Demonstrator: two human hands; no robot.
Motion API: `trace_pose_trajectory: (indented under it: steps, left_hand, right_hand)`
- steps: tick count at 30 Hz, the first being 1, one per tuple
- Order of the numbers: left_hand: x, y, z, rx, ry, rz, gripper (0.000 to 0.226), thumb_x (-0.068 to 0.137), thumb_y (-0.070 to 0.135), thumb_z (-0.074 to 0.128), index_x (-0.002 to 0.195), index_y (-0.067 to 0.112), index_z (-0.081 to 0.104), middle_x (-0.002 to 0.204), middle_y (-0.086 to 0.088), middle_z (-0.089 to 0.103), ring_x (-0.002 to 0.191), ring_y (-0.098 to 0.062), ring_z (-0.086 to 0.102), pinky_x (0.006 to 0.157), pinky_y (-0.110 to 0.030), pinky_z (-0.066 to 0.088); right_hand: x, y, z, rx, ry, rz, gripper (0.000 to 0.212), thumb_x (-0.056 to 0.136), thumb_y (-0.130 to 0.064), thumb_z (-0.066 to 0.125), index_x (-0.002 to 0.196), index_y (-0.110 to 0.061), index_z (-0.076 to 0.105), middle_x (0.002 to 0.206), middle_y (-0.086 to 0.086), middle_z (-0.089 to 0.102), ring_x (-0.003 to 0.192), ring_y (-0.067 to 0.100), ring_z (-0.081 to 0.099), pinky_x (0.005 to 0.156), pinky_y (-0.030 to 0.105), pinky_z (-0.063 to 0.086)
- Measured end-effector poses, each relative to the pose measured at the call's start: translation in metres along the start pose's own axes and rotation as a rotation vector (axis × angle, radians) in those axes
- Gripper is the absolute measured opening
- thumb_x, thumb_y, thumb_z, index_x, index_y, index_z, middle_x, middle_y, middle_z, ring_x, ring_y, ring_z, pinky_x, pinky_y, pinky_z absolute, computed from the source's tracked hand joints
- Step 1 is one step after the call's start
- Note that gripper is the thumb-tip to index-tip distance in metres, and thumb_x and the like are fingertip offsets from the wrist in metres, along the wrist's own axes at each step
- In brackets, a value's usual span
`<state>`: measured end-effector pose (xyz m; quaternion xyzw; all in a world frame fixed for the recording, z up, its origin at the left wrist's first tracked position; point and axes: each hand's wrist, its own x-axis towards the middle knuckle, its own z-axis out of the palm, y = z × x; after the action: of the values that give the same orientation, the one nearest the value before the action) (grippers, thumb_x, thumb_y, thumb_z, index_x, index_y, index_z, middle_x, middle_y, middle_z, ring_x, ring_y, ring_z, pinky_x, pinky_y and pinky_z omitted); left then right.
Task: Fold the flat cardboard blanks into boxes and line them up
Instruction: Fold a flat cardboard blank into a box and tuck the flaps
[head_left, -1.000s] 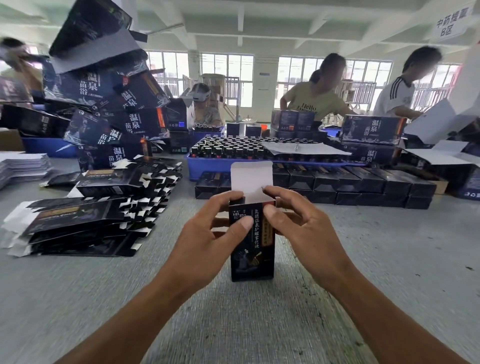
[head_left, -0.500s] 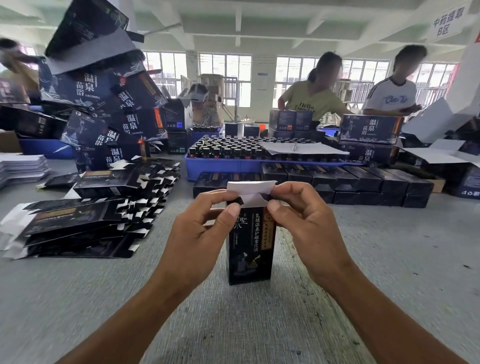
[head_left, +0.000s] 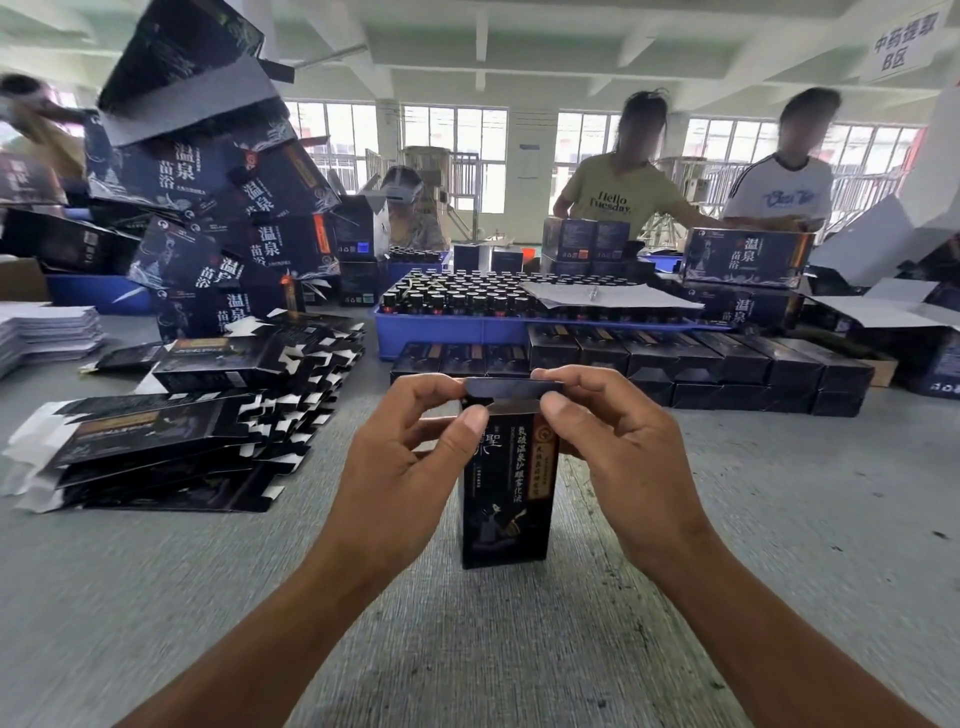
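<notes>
Dark box (head_left: 506, 493) stands upright on grey table (head_left: 156, 597), near centre. Left hand (head_left: 410, 457) and right hand (head_left: 618, 447) pinch top flap (head_left: 514, 387) at its two ends, thumbs in front, flap bent over toward opening. Pile of flat blanks (head_left: 171, 431) lies at left. Row of finished boxes (head_left: 649, 364) is far, behind hands. Risk: tuck tongue misses slot and creases if pressed unevenly. Light box can tip or slide, because nothing holds its base.
</notes>
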<state>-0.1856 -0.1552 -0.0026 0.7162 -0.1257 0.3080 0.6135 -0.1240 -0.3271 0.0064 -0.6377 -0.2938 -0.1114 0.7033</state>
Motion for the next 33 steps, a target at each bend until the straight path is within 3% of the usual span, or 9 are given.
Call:
trace_pose_trajectory:
  steps: [4, 7, 10, 15, 20, 23, 27, 31, 33]
  left_hand:
    - [0.0, -0.001, 0.001, -0.003, 0.015, 0.006, 0.014, 0.086, 0.042, 0.065, 0.1, 0.043, 0.06, 0.111, 0.014, 0.072, 0.102, -0.009, 0.069, 0.077, -0.017, 0.054]
    - [0.001, -0.003, -0.001, 0.029, 0.041, 0.01, 0.029, 0.088, 0.047, 0.061, 0.117, 0.044, 0.057, 0.12, 0.015, 0.069, 0.106, -0.008, 0.068, 0.082, -0.024, 0.057]
    - [0.0, -0.004, 0.0, 0.088, 0.021, 0.046, 0.037, 0.093, 0.045, 0.055, 0.13, 0.046, 0.057, 0.124, 0.016, 0.066, 0.11, -0.008, 0.066, 0.084, -0.021, 0.056]
    - [-0.001, -0.008, 0.0, 0.219, 0.03, 0.124, 0.026, 0.096, 0.033, 0.057, 0.118, 0.031, 0.071, 0.12, 0.015, 0.066, 0.114, -0.01, 0.063, 0.082, -0.014, 0.052]
    - [0.0, -0.011, -0.001, 0.253, 0.03, 0.171, 0.021, 0.096, 0.03, 0.061, 0.114, 0.031, 0.07, 0.114, 0.015, 0.067, 0.106, -0.009, 0.067, 0.074, -0.013, 0.052]
    - [-0.001, -0.014, 0.001, 0.23, 0.004, 0.144, 0.021, 0.096, 0.032, 0.061, 0.116, 0.035, 0.066, 0.111, 0.016, 0.067, 0.101, -0.01, 0.069, 0.066, -0.015, 0.054]
    - [-0.002, -0.02, -0.003, 0.211, -0.086, 0.033, 0.04, 0.09, 0.039, 0.066, 0.127, 0.05, 0.053, 0.114, 0.02, 0.066, 0.102, -0.009, 0.069, 0.068, -0.024, 0.06]
    - [0.002, -0.025, -0.007, 0.271, -0.115, -0.072, 0.064, 0.09, 0.035, 0.07, 0.137, 0.063, 0.035, 0.107, 0.034, 0.064, 0.089, -0.002, 0.072, 0.069, -0.017, 0.057]
    - [0.007, -0.029, -0.013, 0.245, -0.033, -0.145, 0.066, 0.092, 0.03, 0.069, 0.138, 0.061, 0.033, 0.1, 0.021, 0.071, 0.085, -0.006, 0.072, 0.069, -0.021, 0.057]
  right_hand:
    - [0.0, -0.001, -0.001, 0.013, 0.003, -0.011, 0.017, 0.095, -0.008, 0.064, 0.107, -0.016, 0.074, 0.101, -0.005, 0.076, 0.093, 0.009, 0.073, 0.079, 0.019, 0.056]
    - [-0.001, -0.001, -0.001, 0.016, -0.003, -0.013, 0.018, 0.096, -0.007, 0.062, 0.108, -0.014, 0.073, 0.102, -0.007, 0.075, 0.094, 0.007, 0.072, 0.078, 0.017, 0.055]
    - [-0.001, 0.001, -0.002, -0.012, -0.006, -0.017, 0.018, 0.097, -0.008, 0.062, 0.107, -0.016, 0.074, 0.103, -0.011, 0.075, 0.096, 0.005, 0.071, 0.08, 0.017, 0.055]
    - [-0.001, 0.006, -0.005, -0.114, -0.005, -0.052, 0.017, 0.097, -0.018, 0.064, 0.107, -0.027, 0.073, 0.103, -0.013, 0.074, 0.098, 0.006, 0.07, 0.082, 0.02, 0.057]
    - [-0.002, 0.012, -0.006, -0.492, 0.028, -0.265, 0.019, 0.096, -0.034, 0.063, 0.11, -0.025, 0.072, 0.119, -0.016, 0.069, 0.111, 0.0, 0.063, 0.088, 0.024, 0.055]
    - [-0.002, 0.014, -0.005, -0.568, 0.038, -0.338, 0.021, 0.097, -0.035, 0.06, 0.112, -0.024, 0.07, 0.116, -0.014, 0.069, 0.108, -0.001, 0.063, 0.087, 0.025, 0.055]
    - [-0.005, 0.018, -0.002, -0.549, -0.008, -0.227, 0.024, 0.101, -0.045, 0.052, 0.124, -0.038, 0.057, 0.109, -0.018, 0.068, 0.099, -0.002, 0.065, 0.08, 0.026, 0.058]
    - [-0.009, 0.029, 0.001, -0.689, -0.111, -0.104, 0.063, 0.098, -0.045, 0.057, 0.148, -0.054, 0.019, 0.129, -0.01, 0.063, 0.101, 0.004, 0.065, 0.09, 0.033, 0.058]
    - [-0.012, 0.035, 0.006, -0.786, -0.177, -0.071, 0.081, 0.094, -0.039, 0.065, 0.15, -0.056, 0.008, 0.14, -0.007, 0.058, 0.101, 0.002, 0.061, 0.093, 0.027, 0.051]
